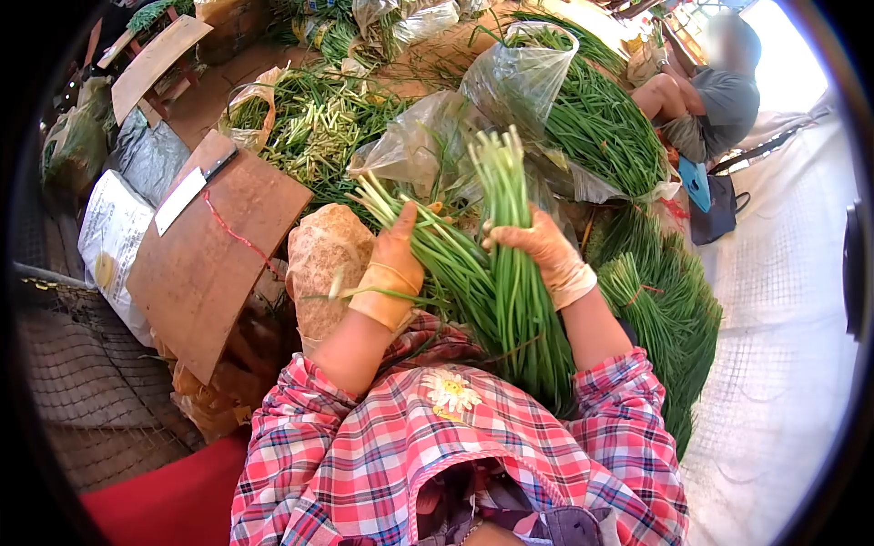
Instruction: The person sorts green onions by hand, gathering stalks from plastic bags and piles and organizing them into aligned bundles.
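My right hand (542, 250) is closed round a thick bunch of garlic chives (521, 300), pale cut ends upward and green leaves hanging over my lap. Left of it, my left hand (391, 273) grips a looser, slanted bunch of garlic chives (446, 255) whose pale ends point up and left. The two bunches cross and touch below my hands. Both hands wear thin, stained gloves. One loose stalk (387, 294) lies across my left wrist. The fingers behind the stalks are partly hidden.
To the left, a knife (194, 189) and a red string (237, 232) lie on a brown board (214, 264). Tied chives (655, 300) are piled at right, loose ones (601, 127) beyond. Trimmings (319, 118) and plastic bags (428, 136) lie ahead. Another person (724, 100) sits at upper right.
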### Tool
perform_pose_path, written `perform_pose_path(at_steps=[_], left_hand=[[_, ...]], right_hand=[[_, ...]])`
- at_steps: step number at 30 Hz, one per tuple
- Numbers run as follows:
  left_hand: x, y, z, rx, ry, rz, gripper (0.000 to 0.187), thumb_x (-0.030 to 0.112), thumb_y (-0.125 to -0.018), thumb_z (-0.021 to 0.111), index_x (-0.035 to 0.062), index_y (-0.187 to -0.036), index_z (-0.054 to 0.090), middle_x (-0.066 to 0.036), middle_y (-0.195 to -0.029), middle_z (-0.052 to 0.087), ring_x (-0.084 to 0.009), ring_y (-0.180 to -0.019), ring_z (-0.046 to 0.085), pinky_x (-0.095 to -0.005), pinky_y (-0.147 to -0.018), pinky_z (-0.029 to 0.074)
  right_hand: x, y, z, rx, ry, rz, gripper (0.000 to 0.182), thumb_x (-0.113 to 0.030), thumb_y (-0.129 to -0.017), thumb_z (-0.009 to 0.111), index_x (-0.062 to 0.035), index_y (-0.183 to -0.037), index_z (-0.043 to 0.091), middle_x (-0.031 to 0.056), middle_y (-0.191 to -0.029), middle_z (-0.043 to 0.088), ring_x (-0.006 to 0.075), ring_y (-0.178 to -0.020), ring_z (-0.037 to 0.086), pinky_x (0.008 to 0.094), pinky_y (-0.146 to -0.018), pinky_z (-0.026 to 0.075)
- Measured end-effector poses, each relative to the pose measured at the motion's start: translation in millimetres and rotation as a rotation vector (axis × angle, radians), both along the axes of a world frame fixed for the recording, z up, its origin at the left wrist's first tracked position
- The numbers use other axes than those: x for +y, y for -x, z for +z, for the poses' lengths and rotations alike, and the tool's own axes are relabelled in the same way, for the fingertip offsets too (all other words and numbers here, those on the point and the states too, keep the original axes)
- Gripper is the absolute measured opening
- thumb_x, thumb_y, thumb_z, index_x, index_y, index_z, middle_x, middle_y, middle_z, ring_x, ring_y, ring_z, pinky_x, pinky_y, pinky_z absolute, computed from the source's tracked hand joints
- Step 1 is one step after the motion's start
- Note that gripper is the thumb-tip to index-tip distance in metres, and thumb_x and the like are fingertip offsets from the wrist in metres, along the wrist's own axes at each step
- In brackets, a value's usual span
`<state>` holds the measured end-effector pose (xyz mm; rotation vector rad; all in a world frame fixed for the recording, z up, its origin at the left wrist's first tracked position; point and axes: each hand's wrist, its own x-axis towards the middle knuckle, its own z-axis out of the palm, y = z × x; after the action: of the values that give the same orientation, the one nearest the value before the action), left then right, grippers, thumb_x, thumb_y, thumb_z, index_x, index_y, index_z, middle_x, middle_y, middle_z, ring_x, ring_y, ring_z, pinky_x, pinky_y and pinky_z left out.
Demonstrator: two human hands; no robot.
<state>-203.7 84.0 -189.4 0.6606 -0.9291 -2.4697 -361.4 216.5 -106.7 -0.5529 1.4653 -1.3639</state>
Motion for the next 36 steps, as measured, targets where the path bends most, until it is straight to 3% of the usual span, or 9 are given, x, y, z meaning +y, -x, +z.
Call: perform_pose_path(at_steps=[1,7,11,13,16,18,21,27,36], left_hand=[[0.2,-1.6,-4.4,0.027,0.163,-0.008,0.056,0.044,-0.088,0.053,-0.0032,-0.118,0.051,-0.018,-0.103,0.062,-0.028,-0.089,0.061,-0.0417,-0.081,0.051],[8.0,11.9,17.6,0.183,-0.309,-0.107,0.037,0.027,-0.089,0.056,-0.0014,-0.113,0.054,-0.016,-0.1,0.063,-0.0261,-0.085,0.062,-0.0383,-0.073,0.054],[6.9,10.3,23.1,0.043,0.184,-0.108,0.026,0.02,-0.087,0.058,0.0009,-0.105,0.058,-0.01,-0.093,0.062,-0.0198,-0.084,0.061,-0.0328,-0.073,0.053],[8.7,9.3,35.1,0.053,-0.083,-0.008,0.022,0.016,-0.083,0.059,0.0,-0.098,0.06,-0.009,-0.089,0.063,-0.0191,-0.077,0.062,-0.0306,-0.068,0.051],[1.8,1.5,42.0,-0.063,0.457,-0.04,0.019,0.013,-0.082,0.058,-0.0002,-0.095,0.064,-0.006,-0.092,0.064,-0.0136,-0.085,0.057,-0.0273,-0.079,0.044],[-2.6,3.0,41.6,-0.073,0.471,-0.06,0.019,0.011,-0.083,0.057,0.0007,-0.096,0.064,-0.006,-0.095,0.063,-0.0135,-0.087,0.056,-0.0271,-0.08,0.043],[-0.2,4.6,43.9,-0.049,0.508,-0.054,0.021,0.007,-0.082,0.055,0.0012,-0.101,0.062,-0.008,-0.101,0.062,-0.0168,-0.086,0.058,-0.0294,-0.079,0.046],[3.7,9.0,20.9,0.08,-0.087,0.07,0.046,-0.004,-0.076,0.052,0.004,-0.12,0.044,-0.018,-0.114,0.058,-0.0247,-0.086,0.064,-0.0369,-0.064,0.053],[16.2,25.8,49.5,0.259,-0.012,0.013,0.062,0.001,-0.079,0.059,0.0015,-0.136,0.033,-0.011,-0.123,0.052,-0.0225,-0.107,0.055,-0.0337,-0.091,0.044]], right_hand=[[4.3,3.3,1.9,-0.106,0.042,-0.049,0.065,-0.016,-0.07,0.077,-0.0011,-0.124,0.043,0.0091,-0.095,0.06,0.0179,-0.077,0.061,0.0317,-0.066,0.054],[-3.1,-2.5,22.1,-0.013,0.07,0.018,0.06,-0.016,-0.071,0.077,-0.0002,-0.121,0.046,0.0073,-0.093,0.061,0.0147,-0.078,0.06,0.0281,-0.07,0.051],[-10.7,-16.0,9.3,0.007,0.02,0.111,0.071,-0.017,-0.068,0.08,-0.0036,-0.127,0.045,0.003,-0.099,0.06,0.0124,-0.086,0.058,0.0274,-0.077,0.048],[-11.7,-23.1,6.1,0.105,0.068,0.108,0.074,-0.019,-0.067,0.081,-0.0036,-0.129,0.044,0.0032,-0.104,0.059,0.0132,-0.092,0.055,0.0286,-0.082,0.047],[-8.7,-23.0,8.4,0.025,0.05,0.131,0.075,-0.02,-0.067,0.08,-0.0035,-0.13,0.042,0.0039,-0.108,0.058,0.0142,-0.097,0.053,0.0303,-0.088,0.043],[-5.4,-18.6,3.6,0.017,0.001,0.12,0.075,-0.022,-0.066,0.08,-0.0033,-0.13,0.043,0.0036,-0.108,0.058,0.0138,-0.096,0.053,0.0305,-0.089,0.042],[-3.8,-20.3,1.5,0.028,0.043,0.078,0.071,-0.022,-0.067,0.079,-0.0025,-0.127,0.046,0.0042,-0.106,0.058,0.0135,-0.094,0.054,0.0298,-0.085,0.044],[-0.7,-15.2,20.8,-0.022,0.089,0.073,0.06,-0.016,-0.071,0.075,-0.0018,-0.123,0.048,0.0062,-0.106,0.061,0.0147,-0.094,0.058,0.0287,-0.086,0.046],[-8.5,-23.0,-4.7,0.267,0.109,-0.006,0.068,-0.018,-0.067,0.078,0.0009,-0.125,0.045,0.0067,-0.107,0.06,0.0143,-0.097,0.055,0.0292,-0.087,0.044]])
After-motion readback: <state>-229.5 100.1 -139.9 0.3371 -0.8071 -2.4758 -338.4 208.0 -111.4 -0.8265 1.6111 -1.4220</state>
